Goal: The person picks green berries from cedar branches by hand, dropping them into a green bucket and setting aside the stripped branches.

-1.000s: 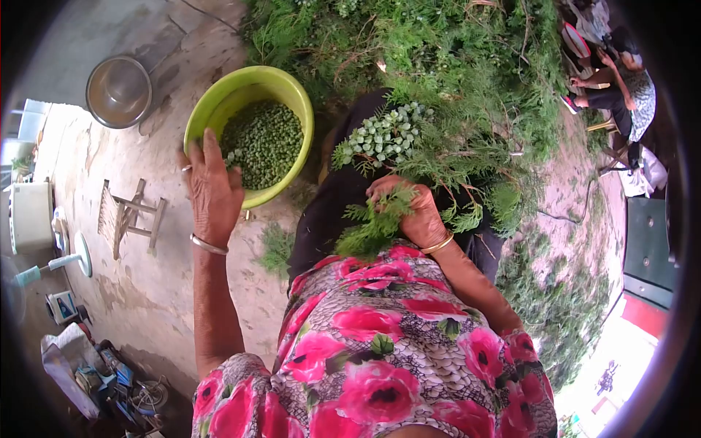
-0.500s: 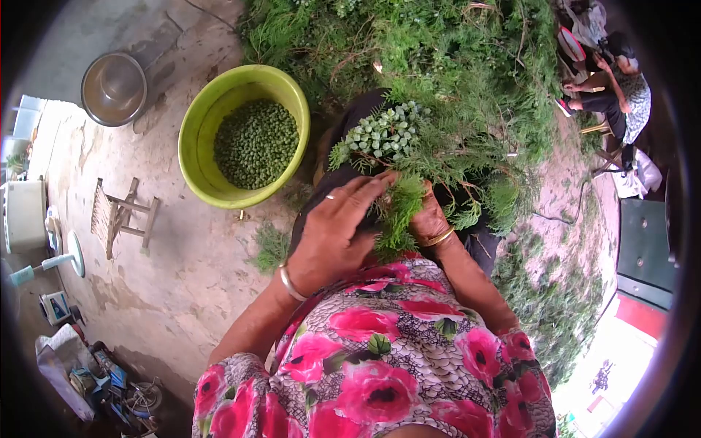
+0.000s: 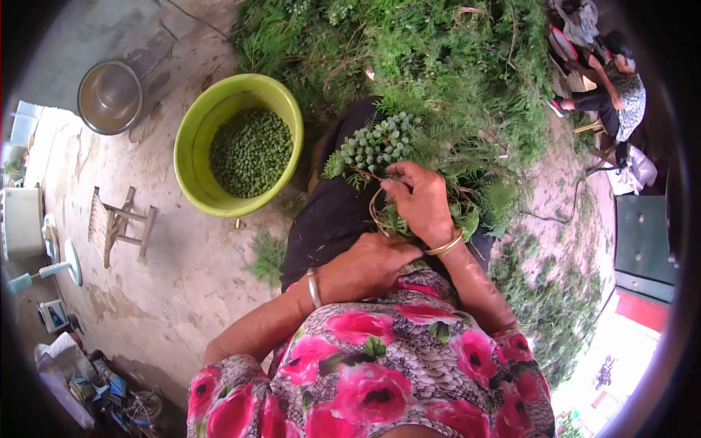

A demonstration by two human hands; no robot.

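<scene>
A leafy conifer branch with a thick cluster of pale green berries [image 3: 383,142] lies across my dark-trousered lap. My right hand [image 3: 423,201] is closed, thumb and forefinger pinching a thin twig just below the cluster. Lower down, against my flowered shirt, my left hand [image 3: 376,261] is curled with its fingers pointing right. A bent brown stem runs down toward it, but what lies under those fingers is hidden. Left of my knee stands a yellow-green tub [image 3: 186,164] partly filled with loose green berries [image 3: 250,155].
Cut conifer branches [image 3: 438,58] are heaped in front of me. On the concrete floor to the left are a metal basin [image 3: 109,98] and a small wooden stool [image 3: 120,226]. Another person [image 3: 628,95] sits at the far right beside the heap.
My right hand has moved up and left to the twig below the berries. My left hand has dropped down and right toward my shirt. The green sprig between them is out of sight.
</scene>
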